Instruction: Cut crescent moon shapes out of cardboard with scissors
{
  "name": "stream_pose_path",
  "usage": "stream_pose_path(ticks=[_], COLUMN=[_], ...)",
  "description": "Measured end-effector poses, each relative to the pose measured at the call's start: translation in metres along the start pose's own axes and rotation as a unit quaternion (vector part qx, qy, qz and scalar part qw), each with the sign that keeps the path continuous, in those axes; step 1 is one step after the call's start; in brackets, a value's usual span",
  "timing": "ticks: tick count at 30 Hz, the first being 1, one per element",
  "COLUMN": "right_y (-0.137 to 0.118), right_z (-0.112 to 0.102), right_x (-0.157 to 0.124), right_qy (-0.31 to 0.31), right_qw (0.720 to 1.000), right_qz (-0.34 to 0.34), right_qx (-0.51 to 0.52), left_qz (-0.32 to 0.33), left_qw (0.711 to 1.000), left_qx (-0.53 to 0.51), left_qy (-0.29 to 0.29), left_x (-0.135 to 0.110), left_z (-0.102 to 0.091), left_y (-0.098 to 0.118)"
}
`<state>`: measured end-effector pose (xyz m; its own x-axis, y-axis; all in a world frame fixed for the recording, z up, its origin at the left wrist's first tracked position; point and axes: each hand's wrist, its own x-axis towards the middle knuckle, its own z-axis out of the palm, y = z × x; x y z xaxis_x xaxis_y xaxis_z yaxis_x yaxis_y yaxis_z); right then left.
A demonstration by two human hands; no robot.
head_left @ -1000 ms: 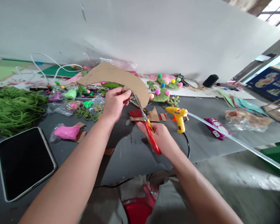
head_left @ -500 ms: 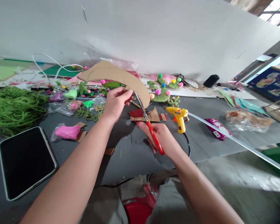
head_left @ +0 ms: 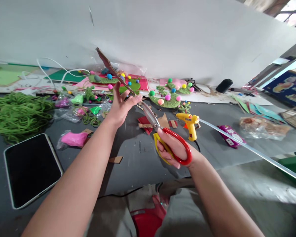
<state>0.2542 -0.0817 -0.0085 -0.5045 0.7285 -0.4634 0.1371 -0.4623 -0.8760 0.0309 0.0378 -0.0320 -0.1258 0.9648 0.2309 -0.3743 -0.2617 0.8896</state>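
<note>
A curved piece of cardboard (head_left: 111,68) is turned edge-on above the table, so its flat face hardly shows. My left hand (head_left: 122,107) holds it near its lower end, thumb and fingers at the edge. In my right hand (head_left: 171,148) is a pair of scissors (head_left: 151,115), with one red and one yellow handle loop around the fingers. The metal blades look nearly closed and point up and left, their tips close to my left thumb and the cardboard's lower end. Cardboard scraps (head_left: 164,121) lie on the table beneath the blades.
A yellow glue gun (head_left: 190,124) with a long clear glue stick (head_left: 249,149) lies to the right. At left are a tablet (head_left: 33,169), green yarn (head_left: 17,115) and a pink bagged lump (head_left: 74,139). Green leaf shapes with pompoms (head_left: 166,100) lie at the back.
The cardboard has swung from face-on to edge-on in my left hand. My right hand has turned the scissors, so both handle loops now show, and the blades are off the cardboard's face.
</note>
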Motion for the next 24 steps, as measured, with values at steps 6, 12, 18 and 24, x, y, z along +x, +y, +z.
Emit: stream_pose_path(ticks=[6,12,18,24], right_y=[0.004,0.009,0.007,0.006], right_z=[-0.006,-0.002,0.001,0.009], right_x=[0.002,0.003,-0.001,-0.001], right_qy=[-0.035,-0.035,-0.011,0.043], right_qw=[0.999,0.997,0.999,0.998], right_qz=[-0.004,-0.016,-0.027,-0.041], right_qx=[0.034,0.069,0.042,-0.021], left_qz=[-0.022,-0.031,-0.035,-0.033], left_qw=[0.998,0.998,0.997,0.997], left_qx=[-0.049,-0.061,-0.059,-0.06], left_qy=[-0.011,-0.016,-0.02,-0.025], left_x=[0.0,-0.001,-0.001,-0.001], left_z=[0.005,0.004,0.004,0.005], left_y=[0.01,0.014,0.012,0.012])
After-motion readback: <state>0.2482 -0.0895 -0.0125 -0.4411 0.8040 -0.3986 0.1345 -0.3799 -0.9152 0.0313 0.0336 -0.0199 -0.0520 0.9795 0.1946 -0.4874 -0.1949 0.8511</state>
